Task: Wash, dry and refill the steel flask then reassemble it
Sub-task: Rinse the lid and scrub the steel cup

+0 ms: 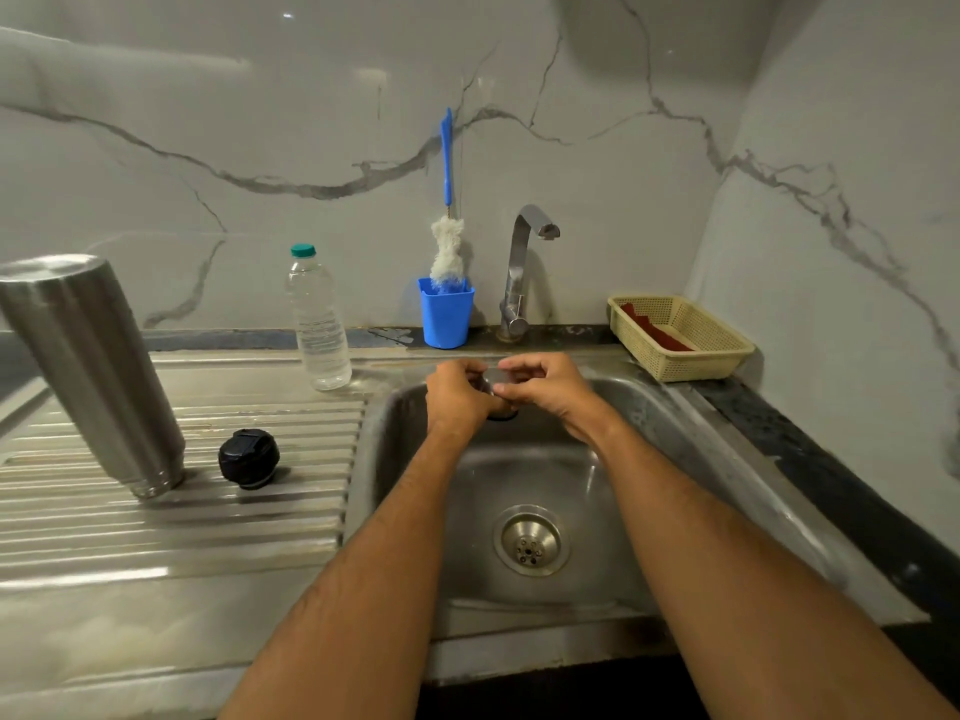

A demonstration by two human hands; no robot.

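The steel flask body (pixel 88 366) stands upside down on the ribbed drainboard at the left. Its black stopper (pixel 248 458) sits beside it on the ribs. Over the sink (pixel 649 407), under the tap (pixel 522 262), my left hand (pixel 457 397) and my right hand (pixel 545 381) both hold a small steel cap (pixel 496 379). Their fingers curl round it and hide most of it. No water runs from the tap.
A clear plastic water bottle (pixel 318 319) with a green cap stands behind the drainboard. A blue cup (pixel 445 317) holds a bottle brush (pixel 448 210). A cream basket (pixel 680 337) with a red cloth sits at the right. The drain (pixel 531 547) lies in the basin.
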